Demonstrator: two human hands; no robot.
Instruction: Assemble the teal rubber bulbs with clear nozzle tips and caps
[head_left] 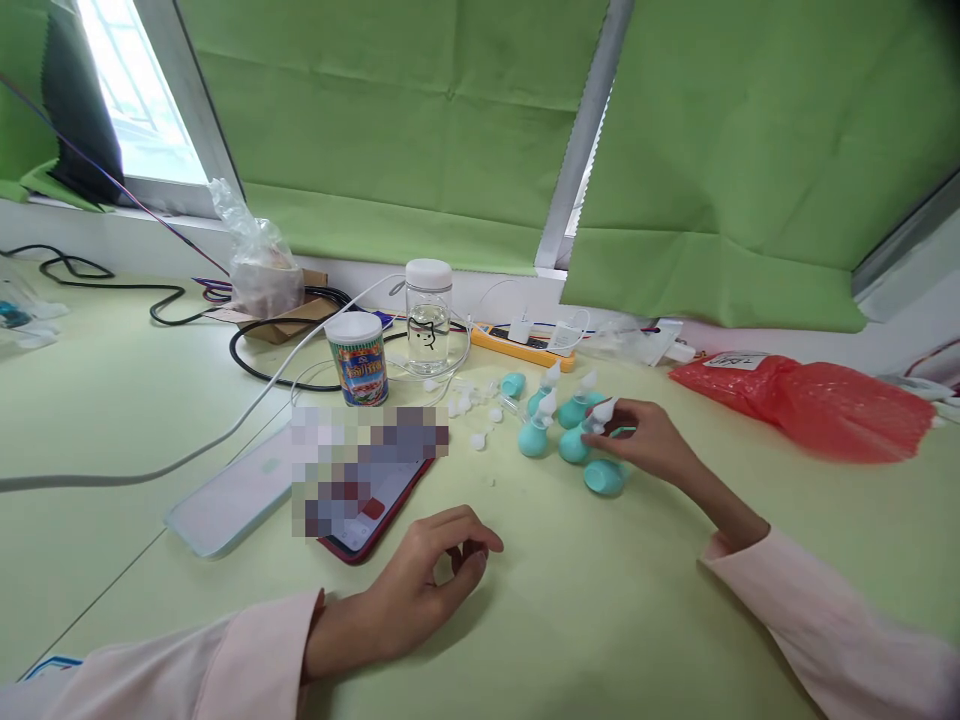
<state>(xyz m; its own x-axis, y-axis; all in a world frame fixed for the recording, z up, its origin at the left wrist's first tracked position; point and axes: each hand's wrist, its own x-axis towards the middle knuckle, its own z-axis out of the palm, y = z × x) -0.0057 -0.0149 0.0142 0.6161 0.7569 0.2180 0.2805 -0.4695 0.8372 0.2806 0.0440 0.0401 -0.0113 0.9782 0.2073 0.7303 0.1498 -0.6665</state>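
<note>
The pale yellow-green table (pixel 637 620) spreads beneath both hands, and green cloth (pixel 375 120) hangs beyond them over the window. To the right of the grip, well apart from it, lies a red plastic bag (pixel 810 405). A phone in a dark red case (pixel 401 500) lies to its left, nearer the left hand (pixel 427 580), which rests on the table loosely curled with nothing in it. The right hand (pixel 652 440) has its thumb and fingertips pinched at the white nozzle of 1 teal bulb (pixel 572 447); whether that bulb is lifted cannot be told. Beyond the grip and to its left stand a clear jar (pixel 427 325) with a white lid and a printed can (pixel 358 365), with an orange power strip (pixel 517 350) farther back. Around the held bulb are 3 more nozzled teal bulbs (pixel 534 438), just left of and behind the fingers. 1 bare teal bulb (pixel 604 478) lies on its side just below the grip. Small white pieces (pixel 478 440) are scattered farther left.
</note>
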